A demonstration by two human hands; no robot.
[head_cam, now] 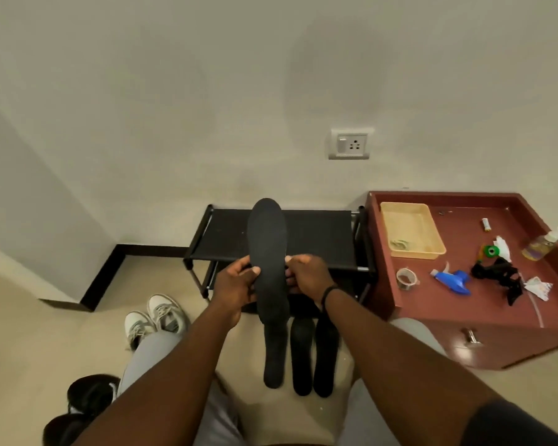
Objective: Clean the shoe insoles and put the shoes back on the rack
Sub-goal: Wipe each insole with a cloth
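I hold a black insole point(267, 239) upright in front of the black shoe rack point(316, 239). My left hand point(236, 281) grips its left edge, thumb across the front. My right hand point(306, 276) pinches its right edge. Three more black insoles point(302, 358) lie side by side on the floor between my knees. A pair of white and grey sneakers point(157, 318) stands on the floor at the left. A pair of black shoes point(87, 397) sits at the lower left, partly hidden by my left arm.
A dark red cabinet point(464, 304) stands to the right of the rack. On it lie a beige tray point(411, 231), a blue spray bottle point(451, 280), a tape roll point(406, 278), a black cloth point(496, 273) and a clear bottle point(541, 244). A wall socket point(350, 144) is above the rack.
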